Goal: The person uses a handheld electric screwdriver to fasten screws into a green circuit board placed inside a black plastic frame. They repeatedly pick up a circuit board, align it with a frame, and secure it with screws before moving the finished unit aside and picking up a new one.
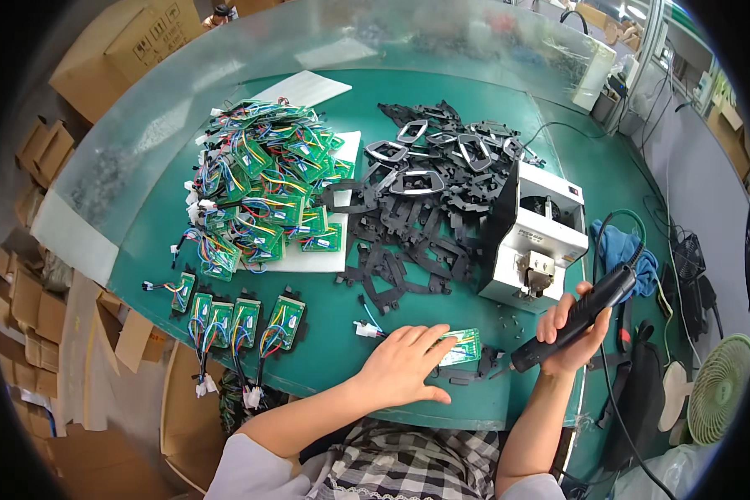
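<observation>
My left hand [398, 367] lies with its fingers stretched out at the front of the table. Its fingertips touch a green circuit board [462, 347] with coloured wires, which sits on a black plastic bracket [485, 363]. A white connector [365, 330] on wires shows beyond this hand. My right hand [587, 346] is wrapped round a black electric screwdriver [615, 287], its tip pointing down left toward the bracket's right end. Several small screws [508, 320] lie scattered beyond the bracket, near a white screw feeder machine [550, 223].
A heap of wired circuit boards [258, 175] covers the left of the green table, partly on white foam sheets [308, 87]. Several boards on brackets [282, 325] stand in a row at the front left. Black brackets [417, 237] pile mid-table. A blue cloth [615, 250] and green fan [718, 390] are at right.
</observation>
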### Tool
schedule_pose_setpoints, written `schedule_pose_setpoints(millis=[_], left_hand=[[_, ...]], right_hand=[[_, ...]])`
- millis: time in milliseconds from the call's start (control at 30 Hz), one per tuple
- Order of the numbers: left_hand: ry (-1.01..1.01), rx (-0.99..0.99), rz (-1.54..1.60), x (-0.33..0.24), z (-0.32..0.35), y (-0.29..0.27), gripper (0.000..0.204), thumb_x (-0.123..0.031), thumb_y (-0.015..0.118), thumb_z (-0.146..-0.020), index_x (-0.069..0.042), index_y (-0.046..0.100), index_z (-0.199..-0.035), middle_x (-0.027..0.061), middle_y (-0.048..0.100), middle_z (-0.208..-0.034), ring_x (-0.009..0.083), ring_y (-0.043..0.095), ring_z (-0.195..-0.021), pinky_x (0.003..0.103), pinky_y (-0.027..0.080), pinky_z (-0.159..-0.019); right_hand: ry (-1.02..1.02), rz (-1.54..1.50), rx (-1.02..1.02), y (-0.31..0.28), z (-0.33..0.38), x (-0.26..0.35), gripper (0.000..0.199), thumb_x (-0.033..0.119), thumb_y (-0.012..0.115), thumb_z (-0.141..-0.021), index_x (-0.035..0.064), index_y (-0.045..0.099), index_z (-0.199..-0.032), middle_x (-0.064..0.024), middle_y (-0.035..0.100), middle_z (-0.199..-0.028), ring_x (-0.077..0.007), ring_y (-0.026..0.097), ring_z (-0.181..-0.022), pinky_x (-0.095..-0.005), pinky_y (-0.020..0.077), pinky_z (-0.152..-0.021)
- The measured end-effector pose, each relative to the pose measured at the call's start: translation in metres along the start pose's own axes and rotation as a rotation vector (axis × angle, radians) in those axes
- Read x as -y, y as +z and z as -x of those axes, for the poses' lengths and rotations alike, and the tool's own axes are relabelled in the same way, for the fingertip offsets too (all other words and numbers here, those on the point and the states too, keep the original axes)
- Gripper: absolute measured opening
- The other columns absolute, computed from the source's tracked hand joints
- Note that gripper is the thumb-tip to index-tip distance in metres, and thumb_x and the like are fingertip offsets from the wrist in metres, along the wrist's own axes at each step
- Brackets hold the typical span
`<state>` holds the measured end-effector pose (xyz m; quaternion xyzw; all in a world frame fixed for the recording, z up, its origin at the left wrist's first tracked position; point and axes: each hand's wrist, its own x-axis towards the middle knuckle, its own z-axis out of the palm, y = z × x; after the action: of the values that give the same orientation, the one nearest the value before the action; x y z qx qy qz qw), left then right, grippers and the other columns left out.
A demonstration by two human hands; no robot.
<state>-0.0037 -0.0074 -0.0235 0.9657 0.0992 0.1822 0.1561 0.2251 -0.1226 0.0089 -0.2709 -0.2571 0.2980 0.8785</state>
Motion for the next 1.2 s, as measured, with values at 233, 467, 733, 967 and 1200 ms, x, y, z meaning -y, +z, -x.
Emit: schedule_pose_setpoints(millis=[233, 467, 733, 967, 1200], left_hand=[[0.037, -0.054, 0.124, 0.014, -0.001, 0.006, 0.050, -0.035, 0.074, -0.074, -0.006, 0.060, -0.112, 0.0101, 0.059, -0.114, 0.0276, 0.060, -0.098, 0.039, 0.049, -0.088], [0.031, -0.123, 0.131, 0.013, -0.004, 0.004, 0.035, -0.026, 0.074, -0.073, -0.008, 0.064, -0.102, 0.0083, 0.065, -0.108, 0.0240, 0.063, -0.095, 0.038, 0.049, -0.085], [0.114, -0.220, 0.146, 0.011, -0.014, 0.000, 0.038, -0.028, 0.080, -0.064, -0.009, 0.067, -0.094, 0.0062, 0.067, -0.106, 0.0231, 0.065, -0.087, 0.038, 0.050, -0.080], [-0.018, -0.296, 0.177, 0.014, -0.007, 0.000, 0.043, -0.017, 0.084, -0.058, -0.004, 0.067, -0.096, 0.0099, 0.067, -0.106, 0.0264, 0.065, -0.092, 0.036, 0.051, -0.080], [-0.069, -0.319, 0.185, 0.023, -0.004, -0.002, 0.044, -0.016, 0.084, -0.057, -0.005, 0.067, -0.097, 0.0110, 0.066, -0.110, 0.0282, 0.063, -0.097, 0.039, 0.049, -0.085]], right_hand=[[-0.034, 0.070, -0.026, 0.001, 0.000, -0.006, 0.049, 0.052, 0.043, -0.094, 0.0062, 0.043, -0.113, -0.0071, 0.046, -0.061, -0.0163, 0.048, -0.042, -0.0307, 0.0428, -0.040], [-0.025, 0.086, -0.036, 0.002, 0.000, -0.008, 0.049, 0.051, 0.044, -0.094, 0.0065, 0.043, -0.114, -0.0069, 0.046, -0.061, -0.0166, 0.047, -0.043, -0.0312, 0.0426, -0.041], [-0.049, 0.124, -0.094, 0.002, 0.000, -0.002, 0.052, 0.053, 0.049, -0.091, 0.0076, 0.043, -0.116, -0.0068, 0.047, -0.063, -0.0173, 0.049, -0.045, -0.0319, 0.0417, -0.042], [-0.620, 0.529, -0.097, 0.039, -0.040, 0.033, 0.059, 0.059, 0.047, -0.090, 0.0040, 0.042, -0.111, -0.0094, 0.053, -0.069, -0.0202, 0.052, -0.048, -0.0335, 0.0454, -0.046], [-0.742, 0.738, 0.038, 0.064, -0.065, 0.021, 0.045, 0.035, 0.063, -0.087, -0.0068, 0.047, -0.096, -0.0077, 0.058, -0.057, -0.0131, 0.056, -0.048, -0.0243, 0.0459, -0.057]])
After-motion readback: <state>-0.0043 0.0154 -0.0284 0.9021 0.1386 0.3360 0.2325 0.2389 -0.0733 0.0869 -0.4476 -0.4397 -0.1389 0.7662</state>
